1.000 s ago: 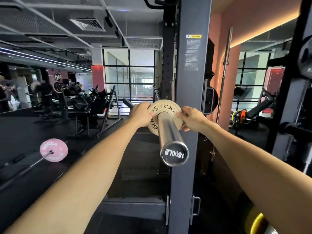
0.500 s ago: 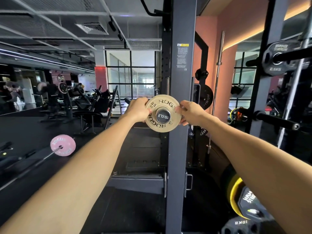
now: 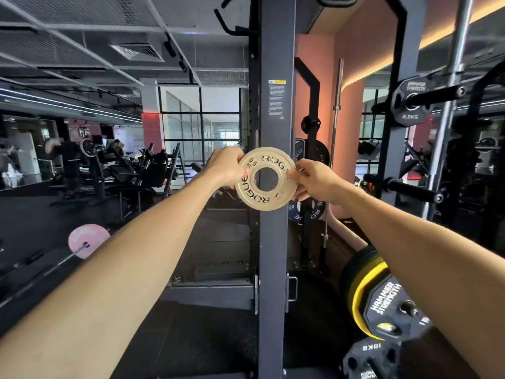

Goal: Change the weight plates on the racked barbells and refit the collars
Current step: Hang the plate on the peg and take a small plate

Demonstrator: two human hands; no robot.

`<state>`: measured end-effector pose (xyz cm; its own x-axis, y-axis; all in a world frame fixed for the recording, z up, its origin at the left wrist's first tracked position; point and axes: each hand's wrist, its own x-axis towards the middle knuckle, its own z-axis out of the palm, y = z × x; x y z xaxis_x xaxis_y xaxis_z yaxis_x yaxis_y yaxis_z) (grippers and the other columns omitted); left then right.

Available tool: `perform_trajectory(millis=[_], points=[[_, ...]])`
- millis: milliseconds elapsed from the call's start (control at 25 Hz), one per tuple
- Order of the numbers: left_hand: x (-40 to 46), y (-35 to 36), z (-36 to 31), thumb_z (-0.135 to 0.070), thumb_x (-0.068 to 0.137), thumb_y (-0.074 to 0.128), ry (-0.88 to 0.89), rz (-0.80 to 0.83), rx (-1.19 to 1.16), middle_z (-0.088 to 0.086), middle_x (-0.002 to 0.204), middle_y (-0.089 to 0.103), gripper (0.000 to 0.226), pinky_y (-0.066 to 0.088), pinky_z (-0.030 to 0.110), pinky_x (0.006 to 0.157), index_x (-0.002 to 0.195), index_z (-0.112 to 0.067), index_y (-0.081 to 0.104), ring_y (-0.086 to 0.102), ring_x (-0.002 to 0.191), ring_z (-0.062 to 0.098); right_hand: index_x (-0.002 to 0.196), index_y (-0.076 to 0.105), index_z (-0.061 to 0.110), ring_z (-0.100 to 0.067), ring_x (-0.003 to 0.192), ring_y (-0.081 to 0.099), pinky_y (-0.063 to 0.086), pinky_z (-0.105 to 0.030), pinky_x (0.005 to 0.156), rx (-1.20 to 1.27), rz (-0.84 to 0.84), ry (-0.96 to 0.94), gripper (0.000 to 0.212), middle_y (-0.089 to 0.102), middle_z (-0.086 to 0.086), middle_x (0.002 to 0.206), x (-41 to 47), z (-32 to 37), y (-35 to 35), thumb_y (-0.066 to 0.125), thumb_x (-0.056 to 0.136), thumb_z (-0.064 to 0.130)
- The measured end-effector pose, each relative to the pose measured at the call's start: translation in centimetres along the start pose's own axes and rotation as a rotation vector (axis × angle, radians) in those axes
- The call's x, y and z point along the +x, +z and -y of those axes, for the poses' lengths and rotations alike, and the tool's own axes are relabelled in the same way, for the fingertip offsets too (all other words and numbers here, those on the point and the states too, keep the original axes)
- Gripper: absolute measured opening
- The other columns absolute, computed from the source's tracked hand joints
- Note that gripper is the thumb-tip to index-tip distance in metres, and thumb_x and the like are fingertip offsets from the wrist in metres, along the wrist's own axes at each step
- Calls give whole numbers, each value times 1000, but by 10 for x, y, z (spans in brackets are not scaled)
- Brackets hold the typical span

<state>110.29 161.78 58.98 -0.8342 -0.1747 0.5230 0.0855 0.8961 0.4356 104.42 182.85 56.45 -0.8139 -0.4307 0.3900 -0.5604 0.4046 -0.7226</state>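
Gym floor, dark rack upright [image 3: 277, 77] dead ahead. We hold a small cream Rogue plate [image 3: 266, 178] in front of that upright, its centre hole clear of any bar. Our left hand [image 3: 225, 166] grips its left rim, our right hand [image 3: 311, 180] pinches the right rim. Pink plate [image 3: 87, 239] on a floor barbell lower left; yellow-edged Hammer Strength plate [image 3: 382, 307] lower right.

A dark gym with a black floor [image 3: 207, 346] and an open grey ceiling [image 3: 82, 31]. At the back stands a large grid window [image 3: 200, 124] giving daylight. On the right, a salmon wall [image 3: 352, 50] glows under a warm light strip [image 3: 437, 36].
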Motion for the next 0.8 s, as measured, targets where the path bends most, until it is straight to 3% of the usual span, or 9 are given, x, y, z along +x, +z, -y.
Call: perform_trajectory(millis=[120, 280, 440, 520, 600, 720, 800], points=[[8, 15, -38, -15, 87, 69, 54, 16, -19, 4, 96, 69, 12, 61, 33, 60, 99, -15, 65, 70, 71, 20, 115, 53, 4, -32, 83, 72, 61, -30, 61, -2, -52, 29, 26, 70, -17, 98, -17, -10, -37, 48, 101, 25], [22, 54, -95, -11, 86, 68, 143, 73, -50, 7, 91, 68, 6, 55, 28, 50, 91, -11, 65, 68, 69, 22, 107, 54, 7, -23, 67, 71, 60, -28, 55, -25, -137, 98, 19, 70, -16, 92, -39, -42, -92, 49, 100, 24], [46, 109, -154, -14, 85, 69, 242, 135, -77, 11, 93, 69, 6, 59, 42, 74, 89, -10, 66, 68, 80, 30, 115, 55, 7, -25, 70, 72, 62, -36, 61, -60, -233, 171, 24, 70, -16, 94, -56, -89, -151, 50, 100, 25], [58, 134, -182, -14, 86, 68, 285, 150, -105, 11, 92, 68, 9, 58, 41, 75, 82, -13, 61, 67, 79, 30, 115, 55, 9, -25, 71, 72, 62, -38, 65, -91, -272, 194, 23, 70, -14, 93, -60, -110, -179, 50, 100, 25], [73, 158, -210, -14, 87, 67, 311, 153, -137, 7, 88, 63, 11, 56, 37, 68, 81, -14, 58, 64, 76, 26, 114, 55, 10, -23, 68, 71, 61, -38, 66, -97, -286, 199, 22, 70, -14, 90, -56, -130, -209, 49, 100, 25], [107, 192, -244, -16, 89, 66, 333, 148, -142, -1, 82, 59, 6, 41, 18, 50, 90, -16, 60, 58, 67, 16, 109, 55, 11, -19, 63, 70, 60, -29, 58, -104, -314, 200, 18, 69, -12, 86, -38, -161, -250, 49, 101, 25], [133, 213, -262, -17, 89, 67, 336, 143, -158, -2, 79, 61, 7, 41, 16, 48, 92, -17, 61, 61, 60, 13, 112, 54, 8, -20, 64, 71, 60, -28, 57, -106, -325, 195, 21, 70, -12, 88, -21, -181, -274, 49, 100, 25]])
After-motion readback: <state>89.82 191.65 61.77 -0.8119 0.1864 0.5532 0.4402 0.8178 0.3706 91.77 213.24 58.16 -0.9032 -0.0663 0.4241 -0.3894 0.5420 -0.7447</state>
